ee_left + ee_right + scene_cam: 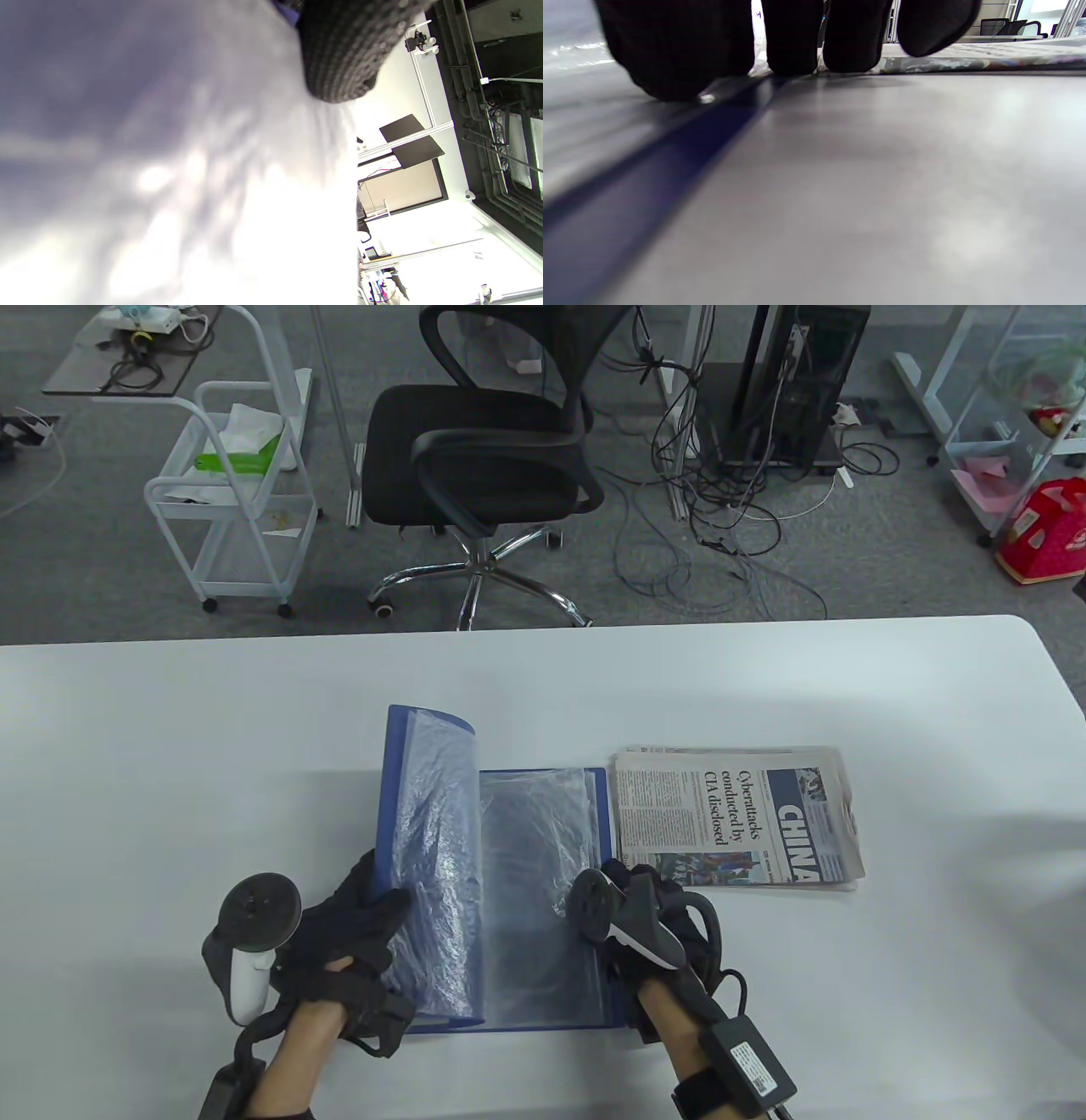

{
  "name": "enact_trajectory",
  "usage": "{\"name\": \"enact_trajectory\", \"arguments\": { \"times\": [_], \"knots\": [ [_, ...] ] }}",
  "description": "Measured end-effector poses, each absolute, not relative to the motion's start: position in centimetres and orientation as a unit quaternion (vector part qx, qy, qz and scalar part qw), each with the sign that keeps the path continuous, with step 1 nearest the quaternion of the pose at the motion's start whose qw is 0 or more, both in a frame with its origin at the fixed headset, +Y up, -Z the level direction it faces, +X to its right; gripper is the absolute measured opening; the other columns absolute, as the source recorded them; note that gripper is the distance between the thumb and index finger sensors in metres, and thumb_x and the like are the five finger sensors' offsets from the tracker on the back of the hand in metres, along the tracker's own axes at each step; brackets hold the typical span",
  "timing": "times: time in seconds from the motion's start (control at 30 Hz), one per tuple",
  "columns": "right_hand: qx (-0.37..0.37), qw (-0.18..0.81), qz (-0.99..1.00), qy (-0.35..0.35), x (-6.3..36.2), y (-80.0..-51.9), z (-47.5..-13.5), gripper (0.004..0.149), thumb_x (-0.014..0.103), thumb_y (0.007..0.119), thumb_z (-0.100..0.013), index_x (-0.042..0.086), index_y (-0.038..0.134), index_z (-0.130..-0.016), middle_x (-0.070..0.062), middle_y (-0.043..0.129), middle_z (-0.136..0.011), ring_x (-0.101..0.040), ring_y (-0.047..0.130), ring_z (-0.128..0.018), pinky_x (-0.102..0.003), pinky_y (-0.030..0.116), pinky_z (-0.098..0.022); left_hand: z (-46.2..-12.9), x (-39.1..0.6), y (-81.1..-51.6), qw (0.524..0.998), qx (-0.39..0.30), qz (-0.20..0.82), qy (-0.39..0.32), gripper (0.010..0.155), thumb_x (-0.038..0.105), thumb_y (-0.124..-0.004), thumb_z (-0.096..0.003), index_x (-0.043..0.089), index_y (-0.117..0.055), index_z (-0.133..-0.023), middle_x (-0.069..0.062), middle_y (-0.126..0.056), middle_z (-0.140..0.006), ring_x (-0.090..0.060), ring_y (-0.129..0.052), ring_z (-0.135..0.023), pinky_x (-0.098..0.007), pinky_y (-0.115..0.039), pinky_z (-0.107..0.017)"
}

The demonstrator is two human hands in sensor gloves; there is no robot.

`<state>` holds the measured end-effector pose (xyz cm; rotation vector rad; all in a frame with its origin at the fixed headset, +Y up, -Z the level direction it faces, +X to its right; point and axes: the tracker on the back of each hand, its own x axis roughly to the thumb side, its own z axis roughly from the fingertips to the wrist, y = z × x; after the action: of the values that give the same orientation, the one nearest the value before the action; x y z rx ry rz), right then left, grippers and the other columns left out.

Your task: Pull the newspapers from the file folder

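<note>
Table view shows newspapers (736,817) already out beside the open file folder (501,891); left hand (356,929) grips raised sleeves, right hand (649,916) presses fingertips on its edge, sleeves apparently empty.

Right hand (793,38): gloved fingertips (683,51) pressing on folder's blue edge (670,161) and table (882,190); folded newspaper (988,57) flat beyond; office chair (1005,26) in background

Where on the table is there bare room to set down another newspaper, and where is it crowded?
Bare patches: the table left of the blue folder, the strip beyond it toward the far edge, and right of the newspaper stack. Crowded: the near middle, where the left hand and right hand meet the folder.
</note>
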<state>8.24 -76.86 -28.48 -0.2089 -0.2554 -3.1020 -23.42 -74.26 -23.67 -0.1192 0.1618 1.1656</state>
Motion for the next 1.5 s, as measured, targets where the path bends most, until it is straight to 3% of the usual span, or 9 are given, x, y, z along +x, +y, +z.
{"name": "enact_trajectory", "arguments": {
  "times": [0.13, 0.37, 0.5, 0.7, 0.9, 0.97, 1.07, 1.27, 1.5],
  "knots": [
    [-0.068, 0.008, -0.994, -0.08, 8.3, -76.9, -28.5, 0.055, 0.046, 0.083, -0.036, 0.039, 0.073, -0.09, 0.001, 0.072, -0.103, -0.035, 0.074, -0.095, -0.061, 0.065, -0.065, -24.3, -21.0, -75.0, 0.825, -0.1, 0.553, 0.056, 0.049, 0.031, -0.081, -0.0485, 0.008, -0.085, -0.092, -0.006, -0.112, -0.064, -0.021, -0.119, -0.026, -0.041, -0.096, -0.024],
    [-0.051, -0.056, -0.994, -0.075, 9.3, -76.1, -28.9, 0.055, 0.046, 0.08, -0.037, 0.036, 0.074, -0.09, -0.002, 0.075, -0.104, -0.035, 0.079, -0.093, -0.061, 0.068, -0.063, -25.9, -16.8, -74.8, 0.833, -0.152, 0.53, 0.042, 0.046, 0.03, -0.078, -0.0497, 0.008, -0.085, -0.089, -0.008, -0.112, -0.067, -0.024, -0.121, -0.027, -0.041, -0.097, -0.024],
    [-0.032, -0.137, -0.99, -0.034, 11.2, -73.9, -29.0, 0.053, 0.045, 0.078, -0.038, 0.034, 0.076, -0.09, -0.003, 0.077, -0.102, -0.035, 0.084, -0.09, -0.06, 0.07, -0.061, -26.6, -14.2, -73.9, 0.856, -0.158, 0.491, 0.024, 0.047, 0.031, -0.077, -0.0506, 0.008, -0.084, -0.091, -0.009, -0.111, -0.071, -0.024, -0.121, -0.028, -0.041, -0.097, -0.025],
    [-0.018, -0.194, -0.976, 0.097, 13.5, -70.2, -28.2, 0.054, 0.045, 0.077, -0.039, 0.033, 0.074, -0.091, -0.004, 0.077, -0.102, -0.036, 0.082, -0.09, -0.06, 0.069, -0.061, -27.3, -9.4, -73.0, 0.905, -0.151, 0.398, -0.006, 0.05, 0.035, -0.076, -0.0509, 0.009, -0.084, -0.093, -0.013, -0.109, -0.073, -0.027, -0.121, -0.029, -0.043, -0.098, -0.025],
    [-0.02, -0.205, -0.967, 0.153, 14.4, -68.6, -27.5, 0.053, 0.046, 0.077, -0.039, 0.033, 0.074, -0.091, -0.004, 0.077, -0.102, -0.036, 0.082, -0.091, -0.061, 0.069, -0.061, -26.6, -5.9, -73.1, 0.933, -0.178, 0.312, -0.03, 0.066, 0.05, -0.07, -0.0506, 0.01, -0.077, -0.102, -0.028, -0.097, -0.089, -0.042, -0.116, -0.051, -0.053, -0.093, -0.037],
    [-0.019, -0.21, -0.966, 0.149, 14.6, -68.6, -27.5, 0.053, 0.046, 0.077, -0.039, 0.033, 0.074, -0.091, -0.004, 0.077, -0.101, -0.036, 0.082, -0.09, -0.061, 0.069, -0.061, -26.0, -5.0, -73.6, 0.943, -0.194, 0.266, -0.04, 0.065, 0.046, -0.068, -0.0514, 0.008, -0.076, -0.103, -0.03, -0.092, -0.094, -0.05, -0.111, -0.063, -0.058, -0.09, -0.042],
    [-0.017, -0.205, -0.968, 0.144, 14.8, -68.8, -27.6, 0.053, 0.046, 0.077, -0.039, 0.033, 0.074, -0.091, -0.004, 0.078, -0.101, -0.036, 0.082, -0.09, -0.061, 0.069, -0.061, -25.3, -5.0, -73.8, 0.95, -0.181, 0.246, -0.058, 0.067, 0.046, -0.068, -0.0511, 0.004, -0.074, -0.104, -0.032, -0.089, -0.096, -0.046, -0.109, -0.066, -0.055, -0.089, -0.045],
    [-0.019, -0.202, -0.969, 0.142, 14.7, -68.8, -27.6, 0.053, 0.046, 0.077, -0.039, 0.034, 0.074, -0.091, -0.005, 0.078, -0.101, -0.037, 0.082, -0.09, -0.061, 0.069, -0.061, -24.8, -6.8, -72.9, 0.925, -0.197, 0.312, -0.092, 0.068, 0.043, -0.07, -0.0504, 0.004, -0.073, -0.106, -0.034, -0.08, -0.103, -0.061, -0.091, -0.08, -0.068, -0.073, -0.055],
    [-0.023, -0.199, -0.967, 0.16, 14.8, -68.5, -27.4, 0.053, 0.047, 0.076, -0.039, 0.034, 0.074, -0.091, -0.005, 0.076, -0.102, -0.037, 0.08, -0.092, -0.062, 0.067, -0.062, -24.6, -11.0, -69.0, 0.951, -0.096, 0.258, -0.141, 0.068, 0.044, -0.071, -0.0502, 0.01, -0.07, -0.11, -0.029, -0.072, -0.112, -0.064, -0.071, -0.095, -0.071, -0.059, -0.064]
  ]
}}
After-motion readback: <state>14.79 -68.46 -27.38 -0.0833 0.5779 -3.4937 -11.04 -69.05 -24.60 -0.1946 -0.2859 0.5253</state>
